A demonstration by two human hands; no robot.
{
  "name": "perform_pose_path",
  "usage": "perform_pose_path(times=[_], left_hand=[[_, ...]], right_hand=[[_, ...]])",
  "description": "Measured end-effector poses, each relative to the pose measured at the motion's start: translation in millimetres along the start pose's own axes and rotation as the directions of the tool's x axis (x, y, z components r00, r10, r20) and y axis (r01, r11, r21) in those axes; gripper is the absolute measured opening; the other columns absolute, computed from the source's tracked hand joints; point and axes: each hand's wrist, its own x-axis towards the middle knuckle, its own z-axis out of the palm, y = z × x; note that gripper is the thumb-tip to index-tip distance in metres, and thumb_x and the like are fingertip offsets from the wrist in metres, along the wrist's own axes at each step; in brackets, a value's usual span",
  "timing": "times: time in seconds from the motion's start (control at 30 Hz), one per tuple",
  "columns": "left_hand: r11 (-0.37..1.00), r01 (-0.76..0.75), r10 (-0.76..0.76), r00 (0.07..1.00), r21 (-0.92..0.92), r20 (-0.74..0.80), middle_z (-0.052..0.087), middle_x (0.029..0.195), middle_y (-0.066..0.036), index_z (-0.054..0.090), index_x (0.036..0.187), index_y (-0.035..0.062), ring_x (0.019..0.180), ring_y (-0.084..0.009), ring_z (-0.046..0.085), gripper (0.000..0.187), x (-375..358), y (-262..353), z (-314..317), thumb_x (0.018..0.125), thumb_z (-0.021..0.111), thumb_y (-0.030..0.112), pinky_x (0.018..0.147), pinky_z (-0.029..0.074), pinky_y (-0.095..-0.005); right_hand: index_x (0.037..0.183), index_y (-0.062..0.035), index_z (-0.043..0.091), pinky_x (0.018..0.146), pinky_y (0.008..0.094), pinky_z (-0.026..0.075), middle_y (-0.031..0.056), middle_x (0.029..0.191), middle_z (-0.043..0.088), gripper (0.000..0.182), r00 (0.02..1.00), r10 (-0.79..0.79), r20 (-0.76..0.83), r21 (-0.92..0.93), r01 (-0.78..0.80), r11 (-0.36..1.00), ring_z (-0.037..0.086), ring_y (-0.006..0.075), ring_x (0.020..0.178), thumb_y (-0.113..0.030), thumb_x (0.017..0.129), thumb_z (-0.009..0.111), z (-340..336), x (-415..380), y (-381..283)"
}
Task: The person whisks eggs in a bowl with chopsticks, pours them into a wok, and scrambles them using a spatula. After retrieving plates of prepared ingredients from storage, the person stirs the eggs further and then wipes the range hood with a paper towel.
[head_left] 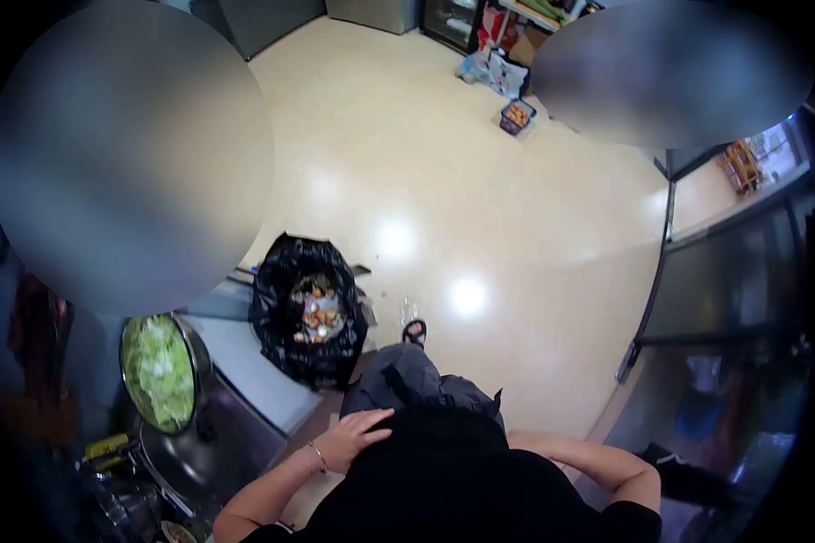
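My left hand lies against the side of my black top at the waist. Its fingers are spread and it holds nothing that I can see. On the other side, my right forearm bends in towards my hip. My right hand is mostly hidden at the edge of the top, so its fingers do not show. Ahead and left of my legs stands a bin lined with a black bag, with food scraps inside. A metal bowl of shredded green vegetable stands left of my left hand, apart from it.
Beside the bowl is a metal sink with a counter. A box of round brown items and plastic bags sit on the pale floor. Dark glass-fronted cabinets line the right. Two blurred ovals hide the upper corners.
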Motion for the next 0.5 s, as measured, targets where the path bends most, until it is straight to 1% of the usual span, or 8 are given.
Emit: perform_pose_path(times=[0.1, 0.17, 0.2, 0.3, 0.37, 0.43, 0.47, 0.5], left_hand=[[0.987, -0.026, 0.012, 0.996, -0.159, -0.088, 0.024, 0.133, -0.018, 0.031, 0.124, 0.0153, 0.118, -0.0361, 0.031, 0.089, 38.3, -31.4, -47.7, 0.044, 0.071, 0.014, 0.095, 0.028, -0.0436], [0.999, 0.051, -0.051, 0.999, -0.014, -0.007, 0.024, 0.133, -0.019, 0.031, 0.125, 0.0161, 0.118, -0.0364, 0.03, 0.09, 53.4, -29.6, -90.8, 0.044, 0.071, 0.015, 0.094, 0.029, -0.0429], [0.994, 0.064, -0.072, 0.993, -0.088, -0.091, 0.025, 0.132, -0.019, 0.031, 0.125, 0.0173, 0.119, -0.0369, 0.03, 0.092, 58.7, -37.8, -99.0, 0.043, 0.072, 0.014, 0.095, 0.029, -0.0428], [0.98, 0.148, -0.169, 0.972, -0.133, -0.165, 0.024, 0.132, -0.019, 0.03, 0.125, 0.0185, 0.119, -0.037, 0.03, 0.094, 70.2, -69.1, -125.8, 0.042, 0.073, 0.009, 0.095, 0.029, -0.0425], [0.969, 0.155, -0.203, 0.943, -0.193, -0.263, 0.024, 0.132, -0.019, 0.028, 0.126, 0.0194, 0.12, -0.0365, 0.029, 0.095, 82.8, -95.6, -139.4, 0.043, 0.073, 0.008, 0.095, 0.028, -0.0424], [0.963, 0.189, -0.247, 0.905, -0.192, -0.347, 0.022, 0.133, -0.018, 0.026, 0.127, 0.0188, 0.121, -0.0357, 0.027, 0.1, 98.6, -124.9, -167.5, 0.041, 0.075, 0.007, 0.096, 0.028, -0.0428], [0.971, 0.165, -0.222, 0.887, -0.172, -0.404, 0.02, 0.134, -0.017, 0.026, 0.127, 0.0182, 0.122, -0.0353, 0.026, 0.102, 106.1, -140.6, -183.4, 0.039, 0.076, 0.006, 0.096, 0.027, -0.0431], [0.967, 0.19, -0.247, 0.857, -0.169, -0.453, 0.02, 0.134, -0.017, 0.026, 0.127, 0.0182, 0.122, -0.0353, 0.026, 0.102, 113.8, -155.8, -204.4, 0.039, 0.076, 0.006, 0.096, 0.027, -0.0431]], right_hand=[[0.078, -0.0051, 0.055, 0.061, 0.0419, 0.043, 0.0171, 0.077, 0.057, 0.025, 0.993, -0.023, 0.112, -0.062, 0.03, 0.998, 0.054, 0.0359, 0.071, -0.028, 0.071, 0.05, -72.6, 13.7, 18.7], [0.077, -0.0044, 0.055, 0.061, 0.0417, 0.043, 0.0171, 0.077, 0.058, 0.025, 0.985, -0.057, 0.164, -0.01, 0.059, 0.998, 0.054, 0.0356, 0.072, -0.028, 0.071, 0.05, -131.3, 25.6, -6.0], [0.076, -0.0038, 0.055, 0.062, 0.0416, 0.043, 0.0171, 0.077, 0.058, 0.025, 0.981, -0.103, 0.165, 0.046, 0.096, 0.994, 0.054, 0.0353, 0.073, -0.028, 0.071, 0.05, -165.1, 39.8, -17.3], [0.074, -0.0027, 0.055, 0.061, 0.0415, 0.043, 0.0177, 0.078, 0.058, 0.025, 0.963, -0.154, 0.222, -0.016, 0.161, 0.987, 0.054, 0.0354, 0.074, -0.027, 0.071, 0.05, -251.1, 79.5, -21.3], [0.073, -0.0018, 0.055, 0.061, 0.0412, 0.043, 0.0183, 0.077, 0.058, 0.025, 0.943, -0.106, 0.317, -0.086, 0.14, 0.986, 0.054, 0.0346, 0.073, -0.027, 0.07, 0.05, -293.7, 104.7, 7.4], [0.077, -0.0012, 0.055, 0.063, 0.0405, 0.043, 0.0189, 0.079, 0.058, 0.028, 0.838, 0.128, 0.53, -0.523, 0.205, 0.827, 0.054, 0.0346, 0.075, -0.028, 0.07, 0.051, -348.2, 142.3, 48.4], [0.077, -0.0012, 0.055, 0.063, 0.0405, 0.043, 0.0189, 0.079, 0.058, 0.028, 0.814, 0.129, 0.566, -0.544, 0.251, 0.8, 0.054, 0.0346, 0.075, -0.028, 0.07, 0.051, -391.6, 165.3, 34.6], [0.074, -0.0009, 0.055, 0.062, 0.0407, 0.042, 0.0194, 0.077, 0.057, 0.027, 0.846, 0.118, 0.52, -0.488, 0.18, 0.854, 0.054, 0.0353, 0.073, -0.027, 0.07, 0.051, -435.6, 186.8, 0.6]])
